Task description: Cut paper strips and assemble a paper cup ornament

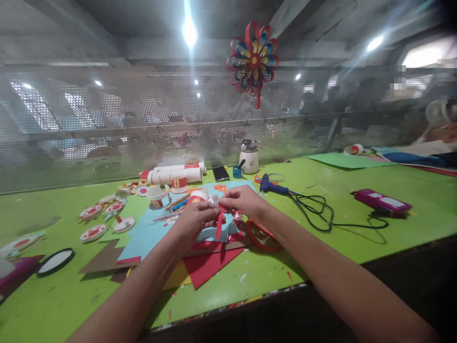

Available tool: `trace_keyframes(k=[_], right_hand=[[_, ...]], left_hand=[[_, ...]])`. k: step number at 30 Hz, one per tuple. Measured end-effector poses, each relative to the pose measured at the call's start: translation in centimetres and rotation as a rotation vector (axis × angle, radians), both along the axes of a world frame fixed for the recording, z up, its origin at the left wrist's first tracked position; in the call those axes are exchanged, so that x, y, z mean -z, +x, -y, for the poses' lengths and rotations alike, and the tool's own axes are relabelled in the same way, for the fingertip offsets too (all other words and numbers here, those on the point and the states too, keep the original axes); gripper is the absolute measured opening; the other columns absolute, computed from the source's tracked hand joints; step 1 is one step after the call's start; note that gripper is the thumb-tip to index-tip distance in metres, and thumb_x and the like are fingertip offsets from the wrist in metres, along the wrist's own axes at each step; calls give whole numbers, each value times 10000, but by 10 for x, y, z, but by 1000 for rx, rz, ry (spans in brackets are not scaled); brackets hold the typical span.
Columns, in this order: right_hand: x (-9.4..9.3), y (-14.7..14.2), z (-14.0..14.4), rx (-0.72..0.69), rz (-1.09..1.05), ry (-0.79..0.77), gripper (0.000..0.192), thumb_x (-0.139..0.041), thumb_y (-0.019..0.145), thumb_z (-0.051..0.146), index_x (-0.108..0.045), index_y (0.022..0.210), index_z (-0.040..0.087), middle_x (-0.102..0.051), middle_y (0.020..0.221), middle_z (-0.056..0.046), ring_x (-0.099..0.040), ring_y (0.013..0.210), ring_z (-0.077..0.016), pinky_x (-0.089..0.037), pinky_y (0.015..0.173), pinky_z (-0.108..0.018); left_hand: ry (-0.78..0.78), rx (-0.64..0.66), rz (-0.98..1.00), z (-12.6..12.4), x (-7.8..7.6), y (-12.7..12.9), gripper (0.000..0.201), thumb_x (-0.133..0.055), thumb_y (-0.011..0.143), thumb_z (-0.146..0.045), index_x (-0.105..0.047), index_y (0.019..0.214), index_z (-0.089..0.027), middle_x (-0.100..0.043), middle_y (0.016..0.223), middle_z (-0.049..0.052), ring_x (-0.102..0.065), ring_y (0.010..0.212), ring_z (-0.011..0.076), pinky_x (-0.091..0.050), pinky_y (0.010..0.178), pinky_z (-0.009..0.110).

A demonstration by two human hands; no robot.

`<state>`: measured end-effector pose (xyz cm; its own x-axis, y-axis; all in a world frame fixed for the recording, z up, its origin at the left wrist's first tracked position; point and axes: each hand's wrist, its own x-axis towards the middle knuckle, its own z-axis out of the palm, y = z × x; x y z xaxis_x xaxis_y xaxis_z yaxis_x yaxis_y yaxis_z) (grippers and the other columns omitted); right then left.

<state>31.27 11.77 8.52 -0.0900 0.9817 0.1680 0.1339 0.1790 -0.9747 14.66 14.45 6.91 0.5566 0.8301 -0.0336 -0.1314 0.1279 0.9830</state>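
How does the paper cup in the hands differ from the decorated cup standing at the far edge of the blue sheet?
The held cup lies on its side, off the table, pinched between the left hand and right hand; the standing cup sits upright on the table, untouched. The held cup has a loose red paper strip dangling beneath it; the standing cup's red band lies flat around it. Both are white with red trim.

Blue glue gun far right on green bench, black phone beyond, paper flower hung on mesh, white pot set far.
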Motion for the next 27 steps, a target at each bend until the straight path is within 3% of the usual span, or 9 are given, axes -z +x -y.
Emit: trace_keyframes(k=[13, 19, 24, 27], right_hand=[[7, 6, -8, -28, -9, -17, 232, -717, 706, 278, -595, 569, 135, -538, 423, 42, -449, 385, -54, -340, 408, -186], [13, 5, -8, -137, -54, -166, 193, -737, 693, 244, -607, 604, 133, -568, 461, 29, -496, 423, -61, -366, 418, -177], [22, -12, 6, -272, 48, -260, 184, -770, 638, 219, -648, 566, 102, -595, 422, -7, -457, 360, -59, -344, 382, -187], [23, -11, 7, -227, 77, -240, 169, -777, 627, 219, -655, 586, 109, -599, 428, 5, -484, 374, -65, -361, 390, -189]], left_hand=[[61, -54, -127, -2, -1, -1, 211, -743, 608, -262, -630, 662, -92, -643, 616, 75, -597, 528, 132, -436, 528, 243], [182, -285, -152, -21, -20, -16, 146, -630, 704, -271, -621, 750, -132, -663, 639, 52, -626, 615, 133, -430, 584, 232], [386, -261, -300, -16, -46, -27, 175, -638, 722, -276, -623, 729, -102, -663, 657, 64, -615, 629, 146, -429, 620, 265], [533, -235, -418, -5, -45, -31, 178, -631, 741, -266, -648, 715, -91, -656, 645, 61, -578, 612, 138, -412, 632, 279]])
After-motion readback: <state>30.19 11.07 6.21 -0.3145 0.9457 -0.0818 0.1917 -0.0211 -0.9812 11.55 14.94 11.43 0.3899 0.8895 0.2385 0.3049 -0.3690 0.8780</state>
